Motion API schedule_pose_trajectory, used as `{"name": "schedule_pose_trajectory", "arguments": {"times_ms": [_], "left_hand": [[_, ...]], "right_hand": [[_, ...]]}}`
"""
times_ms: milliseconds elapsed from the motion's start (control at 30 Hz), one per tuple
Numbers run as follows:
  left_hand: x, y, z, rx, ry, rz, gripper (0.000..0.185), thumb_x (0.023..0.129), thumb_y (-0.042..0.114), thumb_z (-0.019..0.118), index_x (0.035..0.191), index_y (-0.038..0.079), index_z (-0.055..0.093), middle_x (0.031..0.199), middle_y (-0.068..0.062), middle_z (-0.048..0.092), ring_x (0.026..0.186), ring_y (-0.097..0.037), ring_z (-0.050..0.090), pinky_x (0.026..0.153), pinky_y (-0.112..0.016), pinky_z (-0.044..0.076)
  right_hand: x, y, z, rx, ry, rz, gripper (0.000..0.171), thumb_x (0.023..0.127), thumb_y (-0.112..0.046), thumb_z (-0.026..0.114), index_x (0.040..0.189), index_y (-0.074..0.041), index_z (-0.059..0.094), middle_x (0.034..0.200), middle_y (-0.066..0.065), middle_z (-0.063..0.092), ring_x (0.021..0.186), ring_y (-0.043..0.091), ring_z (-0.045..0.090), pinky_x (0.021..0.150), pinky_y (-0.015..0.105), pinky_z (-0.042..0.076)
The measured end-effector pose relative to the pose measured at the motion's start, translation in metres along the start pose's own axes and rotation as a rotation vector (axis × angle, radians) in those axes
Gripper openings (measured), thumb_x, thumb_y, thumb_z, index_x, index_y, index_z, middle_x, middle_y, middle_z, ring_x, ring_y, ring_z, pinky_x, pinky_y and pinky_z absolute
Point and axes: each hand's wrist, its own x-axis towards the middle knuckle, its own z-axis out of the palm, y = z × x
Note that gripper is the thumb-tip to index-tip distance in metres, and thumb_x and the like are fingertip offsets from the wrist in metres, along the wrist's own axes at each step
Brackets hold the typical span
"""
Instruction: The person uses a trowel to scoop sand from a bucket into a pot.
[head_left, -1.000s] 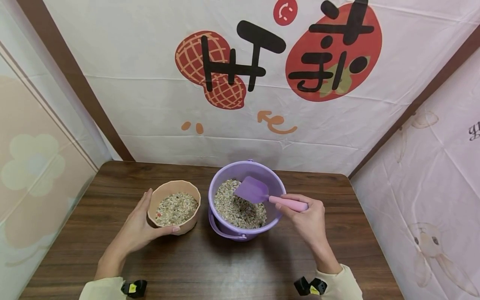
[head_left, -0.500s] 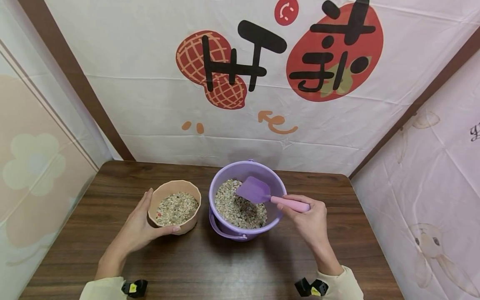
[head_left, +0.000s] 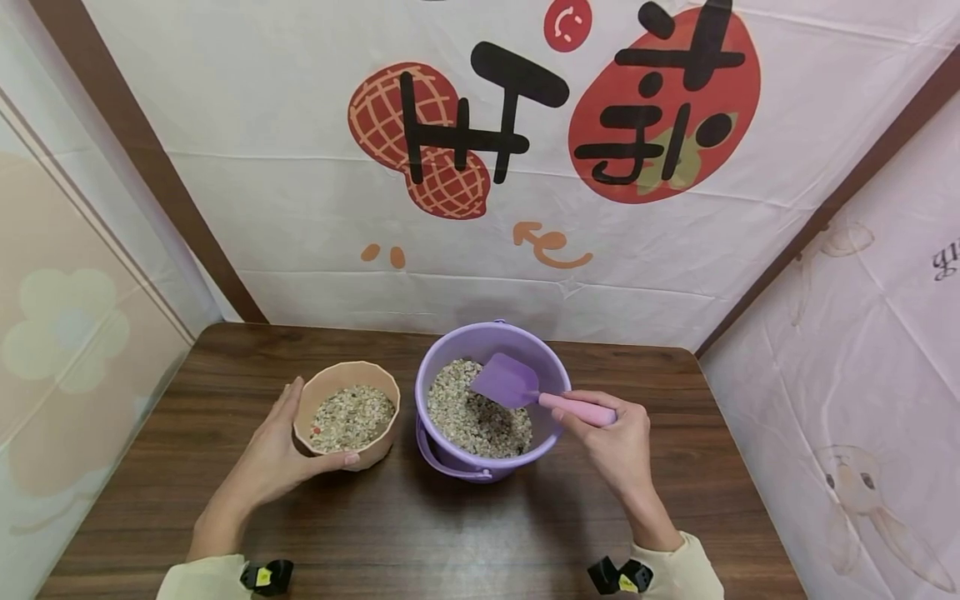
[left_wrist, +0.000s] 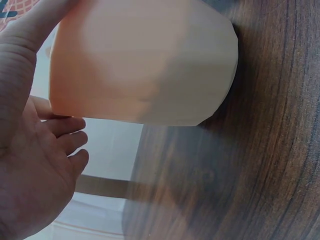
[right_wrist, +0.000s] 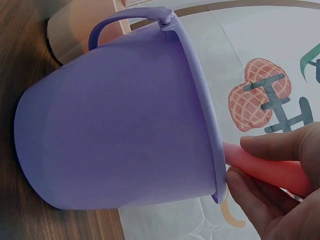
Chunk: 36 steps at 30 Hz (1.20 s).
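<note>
A peach, many-sided pot (head_left: 371, 456) stands on the left of the table, partly filled with small pale gravel (head_left: 351, 418). My left hand (head_left: 273, 457) grips its side, thumb along the near wall and fingers around the left. Close to its right is a purple bucket (right_wrist: 120, 120) holding more of the same gravel. My right hand (head_left: 621, 442) pinches the pink handle of a small shovel (head_left: 507, 381) between thumb and fingers at the bucket's right rim. The shovel's purple blade lies over the gravel inside the bucket; in the right wrist view the bucket wall hides it.
The bucket's handle (head_left: 431, 457) hangs down at its front left. Both containers stand on a dark wood table (head_left: 480, 550). A printed white cloth (head_left: 300, 208) rises behind the table's back edge, and further cloth panels flank both sides.
</note>
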Motion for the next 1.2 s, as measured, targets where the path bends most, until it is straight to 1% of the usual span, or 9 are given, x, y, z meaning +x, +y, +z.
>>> {"name": "schedule_pose_trajectory", "arguments": {"times_ms": [200,333,433,567,667,800,900,1000,1200], "left_hand": [[0.001,0.009,-0.004,0.005,0.027,0.038,0.145,0.067,0.059,0.090,0.162,0.005,-0.004,0.166,-0.027,0.002,0.151,-0.048,0.008,0.108,-0.076,0.023],[0.002,0.024,-0.007,0.007,0.027,0.067,0.144,0.067,0.062,0.089,0.163,0.011,-0.006,0.168,-0.021,0.000,0.152,-0.045,0.006,0.107,-0.076,0.022],[0.003,0.037,-0.006,-0.018,0.027,0.095,0.143,0.066,0.062,0.089,0.164,0.016,-0.005,0.169,-0.017,0.000,0.152,-0.044,0.007,0.108,-0.076,0.022],[0.006,0.051,0.001,-0.048,0.044,0.162,0.143,0.063,0.057,0.093,0.165,0.016,0.001,0.168,-0.018,0.005,0.152,-0.045,0.011,0.110,-0.073,0.023],[0.009,0.058,0.008,-0.067,0.036,0.202,0.142,0.064,0.055,0.094,0.165,0.014,0.003,0.167,-0.021,0.009,0.151,-0.043,0.013,0.113,-0.069,0.024],[0.012,0.066,0.017,-0.083,0.005,0.214,0.139,0.067,0.055,0.092,0.165,0.016,0.001,0.167,-0.020,0.013,0.150,-0.041,0.018,0.114,-0.063,0.028],[0.015,0.072,0.022,-0.060,0.000,0.223,0.137,0.068,0.059,0.090,0.165,0.016,0.002,0.167,-0.018,0.014,0.149,-0.042,0.022,0.114,-0.062,0.029],[0.017,0.078,0.026,-0.040,-0.008,0.238,0.137,0.068,0.062,0.088,0.165,0.014,0.004,0.168,-0.015,0.012,0.150,-0.041,0.020,0.115,-0.062,0.027],[0.019,0.088,0.034,-0.045,-0.034,0.243,0.138,0.065,0.070,0.085,0.165,0.019,0.004,0.169,-0.008,0.010,0.152,-0.037,0.017,0.115,-0.062,0.028]], "right_hand": [[-0.001,0.001,0.001,-0.011,0.006,-0.006,0.027,0.075,-0.006,0.091,0.100,-0.005,0.082,0.085,-0.001,0.078,0.096,0.013,0.073,0.068,0.019,0.055],[-0.001,0.001,0.001,0.008,-0.007,-0.007,0.026,0.076,-0.007,0.090,0.102,-0.005,0.082,0.086,0.000,0.078,0.099,0.014,0.073,0.070,0.019,0.055],[-0.001,0.001,0.001,0.016,-0.015,-0.014,0.027,0.077,-0.008,0.090,0.102,-0.005,0.081,0.087,0.000,0.078,0.100,0.014,0.072,0.070,0.018,0.054],[-0.001,0.002,0.001,0.014,-0.019,-0.020,0.028,0.077,-0.012,0.090,0.103,-0.005,0.081,0.087,0.000,0.078,0.101,0.014,0.072,0.071,0.018,0.054],[-0.002,0.001,0.001,0.008,-0.014,-0.019,0.029,0.077,-0.012,0.091,0.103,-0.005,0.081,0.087,0.000,0.078,0.100,0.014,0.072,0.070,0.018,0.054],[-0.001,0.002,0.001,-0.017,0.003,-0.017,0.029,0.075,-0.011,0.091,0.102,-0.005,0.081,0.086,-0.002,0.078,0.097,0.013,0.073,0.067,0.019,0.054],[-0.001,0.003,0.001,-0.038,0.013,-0.015,0.030,0.074,-0.012,0.092,0.101,-0.006,0.082,0.086,-0.003,0.078,0.095,0.012,0.072,0.066,0.019,0.053],[-0.001,0.003,0.001,-0.049,0.016,-0.014,0.030,0.074,-0.012,0.092,0.102,-0.006,0.082,0.087,-0.003,0.078,0.096,0.011,0.072,0.066,0.019,0.053],[-0.001,0.003,0.000,-0.055,0.021,-0.019,0.031,0.074,-0.013,0.093,0.102,-0.006,0.082,0.087,-0.004,0.078,0.096,0.012,0.072,0.066,0.019,0.053]]}}
